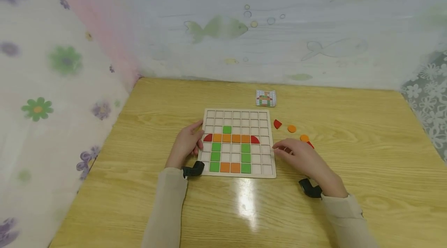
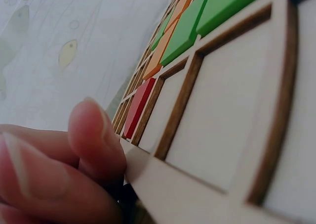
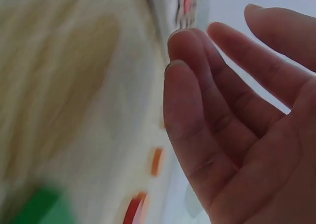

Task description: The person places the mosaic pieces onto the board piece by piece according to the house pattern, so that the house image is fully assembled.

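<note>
A wooden grid board [image 1: 261, 162] lies on the table. On it, a row of orange squares [image 1: 236, 138] runs between a red quarter-round piece [image 1: 208, 137] and another red one [image 1: 255, 139]. Below are two columns of green squares [image 1: 246, 158] with orange squares between their lower ends; a single green square [image 1: 227, 129] sits above the row. My left hand [image 1: 186, 141] rests at the board's left edge, fingertips [image 2: 96, 140] right beside the rim. Just off the right edge hovers my right hand [image 1: 302, 158], its fingers loosely bent and nothing between them.
Right of the board lie a red quarter-round piece [image 1: 277, 124], two orange discs [image 1: 291, 129] and a red piece [image 1: 310, 145] partly hidden by my right hand. A small pattern card [image 1: 265, 98] is behind the board. A blurred green piece [image 3: 42, 209] shows in the right wrist view.
</note>
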A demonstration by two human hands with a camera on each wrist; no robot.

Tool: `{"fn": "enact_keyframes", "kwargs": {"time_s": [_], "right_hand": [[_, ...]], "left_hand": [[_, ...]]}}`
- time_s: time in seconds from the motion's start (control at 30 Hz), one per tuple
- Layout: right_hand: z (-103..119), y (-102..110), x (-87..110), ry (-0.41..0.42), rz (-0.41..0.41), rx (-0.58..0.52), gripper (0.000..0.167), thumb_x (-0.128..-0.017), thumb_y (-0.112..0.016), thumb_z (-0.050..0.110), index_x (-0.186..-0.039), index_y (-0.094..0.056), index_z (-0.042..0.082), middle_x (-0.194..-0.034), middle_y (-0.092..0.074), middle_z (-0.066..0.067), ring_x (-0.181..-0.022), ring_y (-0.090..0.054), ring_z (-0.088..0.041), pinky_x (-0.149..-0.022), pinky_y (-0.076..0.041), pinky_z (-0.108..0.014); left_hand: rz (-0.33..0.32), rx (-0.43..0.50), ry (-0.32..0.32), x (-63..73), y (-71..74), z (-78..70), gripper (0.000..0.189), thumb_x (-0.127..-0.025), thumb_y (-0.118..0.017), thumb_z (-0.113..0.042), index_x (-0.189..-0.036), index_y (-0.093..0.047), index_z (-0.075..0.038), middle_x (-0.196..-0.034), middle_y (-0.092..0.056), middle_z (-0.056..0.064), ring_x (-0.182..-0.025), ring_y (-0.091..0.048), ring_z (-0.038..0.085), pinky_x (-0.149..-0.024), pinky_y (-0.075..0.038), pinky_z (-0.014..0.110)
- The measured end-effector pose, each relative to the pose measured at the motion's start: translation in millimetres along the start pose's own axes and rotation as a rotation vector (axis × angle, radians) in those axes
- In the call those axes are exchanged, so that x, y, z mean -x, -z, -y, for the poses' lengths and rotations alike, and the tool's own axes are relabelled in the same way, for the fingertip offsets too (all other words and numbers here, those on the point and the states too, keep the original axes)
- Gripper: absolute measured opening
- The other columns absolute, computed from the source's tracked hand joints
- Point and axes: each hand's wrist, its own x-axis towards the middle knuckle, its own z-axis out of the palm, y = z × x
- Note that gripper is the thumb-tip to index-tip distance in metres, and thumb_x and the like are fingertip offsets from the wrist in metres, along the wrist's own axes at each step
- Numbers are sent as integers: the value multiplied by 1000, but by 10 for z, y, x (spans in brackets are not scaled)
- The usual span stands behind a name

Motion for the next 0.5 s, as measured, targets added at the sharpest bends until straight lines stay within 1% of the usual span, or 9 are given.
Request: {"fn": "enact_keyframes", "kwargs": {"time_s": [0.13, 0.33, 0.5], "right_hand": [[-111, 21, 110, -11, -4, 10, 23, -88, -55, 34, -103, -65, 19, -94, -60, 10, -82, -53, -8, -73, -45, -32], [-198, 88, 237, -18, -5, 23, 23, -89, -53, 34, -103, -64, 19, -91, -59, 10, -81, -53, -9, -71, -44, -33], [-257, 152, 347, -15, 8, 50, 21, -89, -55, 28, -104, -64, 15, -85, -57, 11, -75, -52, -7, -66, -44, -30]], "left_hand": [[6, -3, 5, -7, 10, -9, 43, -93, -46, -28, -134, -38, -35, -58, -56, 13, -34, -43, 15, -33, -37, 25], [1, 2, 6, -10, 17, -9, 43, -93, -47, -28, -134, -38, -36, -58, -56, 13, -35, -43, 15, -33, -37, 25], [4, -2, 17, -15, 8, -2, 43, -93, -47, -29, -134, -38, -36, -59, -56, 12, -35, -43, 15, -33, -37, 25]]}}
